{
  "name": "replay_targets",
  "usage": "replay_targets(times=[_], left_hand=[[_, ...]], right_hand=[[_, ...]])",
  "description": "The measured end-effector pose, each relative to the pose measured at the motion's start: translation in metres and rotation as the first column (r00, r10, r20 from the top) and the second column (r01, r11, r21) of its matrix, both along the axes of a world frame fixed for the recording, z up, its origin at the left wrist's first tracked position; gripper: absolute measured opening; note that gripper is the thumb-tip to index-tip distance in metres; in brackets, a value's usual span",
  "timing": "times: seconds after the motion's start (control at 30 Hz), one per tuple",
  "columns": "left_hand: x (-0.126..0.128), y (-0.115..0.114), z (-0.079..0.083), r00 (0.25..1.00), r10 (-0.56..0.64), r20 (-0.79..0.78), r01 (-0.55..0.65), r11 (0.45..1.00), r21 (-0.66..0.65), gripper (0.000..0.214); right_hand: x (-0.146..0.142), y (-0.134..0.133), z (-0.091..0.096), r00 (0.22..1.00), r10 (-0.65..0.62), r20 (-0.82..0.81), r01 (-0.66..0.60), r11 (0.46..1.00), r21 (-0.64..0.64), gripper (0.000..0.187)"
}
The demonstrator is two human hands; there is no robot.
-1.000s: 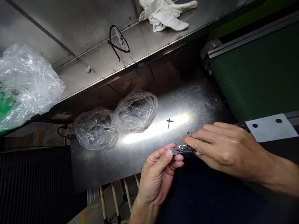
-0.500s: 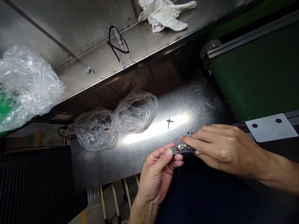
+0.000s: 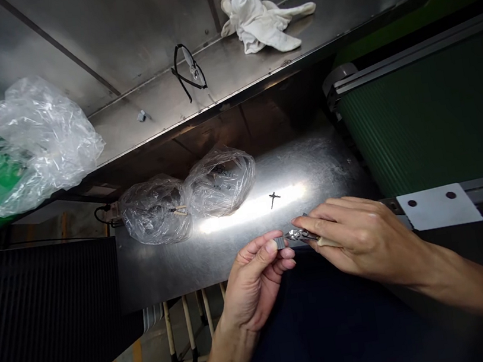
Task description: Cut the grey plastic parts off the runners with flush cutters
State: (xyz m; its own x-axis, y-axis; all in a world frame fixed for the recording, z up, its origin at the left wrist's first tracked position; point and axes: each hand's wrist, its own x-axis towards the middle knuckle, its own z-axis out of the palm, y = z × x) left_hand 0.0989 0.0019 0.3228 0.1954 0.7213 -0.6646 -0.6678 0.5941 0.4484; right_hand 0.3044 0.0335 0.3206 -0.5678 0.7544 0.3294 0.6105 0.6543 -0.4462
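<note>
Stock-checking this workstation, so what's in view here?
small pliers: 1, silver with cream handle, in right hand
grey block: 1, grey, in left hand
upper shelf: 1, steel, far side
lower shelf: 1, steel, below upper shelf
plastic bags of parts: 2, clear, on lower shelf
cross-shaped part: 1, dark, on lower shelf
safety glasses: 1, black, on upper shelf
small part: 1, grey, on upper shelf
work gloves: count unclear, white, on upper shelf
plastic sheeting: 1, clear, far left
conveyor belt: 1, green, right
metal plate: 1, white, by conveyor belt
ribbed panel: 1, black, lower left
left hand: 1, bare, centre
right hand: 1, bare, centre right
</note>
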Motion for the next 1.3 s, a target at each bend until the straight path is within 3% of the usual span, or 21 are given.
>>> replay_targets(times=[0.33,0.57,1.3], left_hand=[[-0.0005,0.0017,-0.0018,1.000,-0.012,-0.008,0.012,1.000,0.012,0.019],[0.0004,0.0001,-0.0009,1.000,-0.012,0.025,0.011,1.000,0.012,0.018],[-0.0009,0.0001,-0.0019,1.000,-0.023,0.019,0.022,0.999,0.040,0.015]], right_hand=[[-0.0020,-0.0004,0.0028,0.995,0.011,0.094,-0.018,0.997,0.074,0.027],[-0.0045,-0.0018,0.0052,1.000,0.025,0.008,-0.025,1.000,0.015,0.028],[-0.0087,-0.0011,0.0094,0.993,0.001,0.117,-0.015,0.993,0.115,0.025]])
